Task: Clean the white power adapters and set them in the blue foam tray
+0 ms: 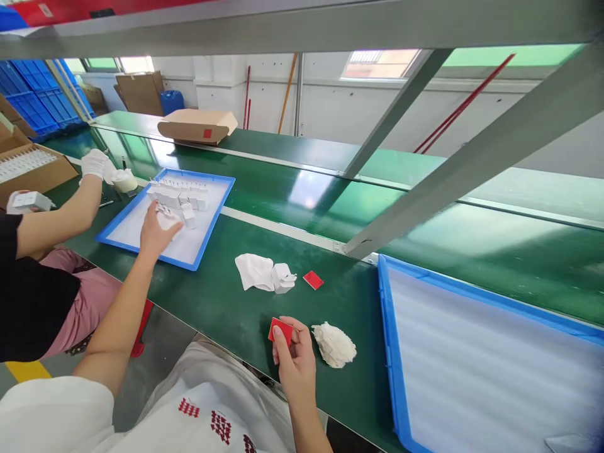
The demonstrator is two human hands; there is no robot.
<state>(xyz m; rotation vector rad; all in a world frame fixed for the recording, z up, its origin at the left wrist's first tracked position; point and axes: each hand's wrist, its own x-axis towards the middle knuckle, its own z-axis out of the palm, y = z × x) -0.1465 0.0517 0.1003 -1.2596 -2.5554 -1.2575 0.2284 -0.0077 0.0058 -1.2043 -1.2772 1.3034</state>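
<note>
Right hand pinches red card at bench edge; left hand (open) over tray.

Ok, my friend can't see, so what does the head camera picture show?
A person's right hand holds a small red square over a green table, while the left hand reaches into a blue tray of white blocks. A white cloth, a second red square and a crumpled wad lie between; a co-worker's gloved hand is beside the tray.

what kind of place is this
Probably a factory assembly or packing line: a long green conveyor belt, a blue tray of small white parts, and stacked blue crates at the back.
</note>
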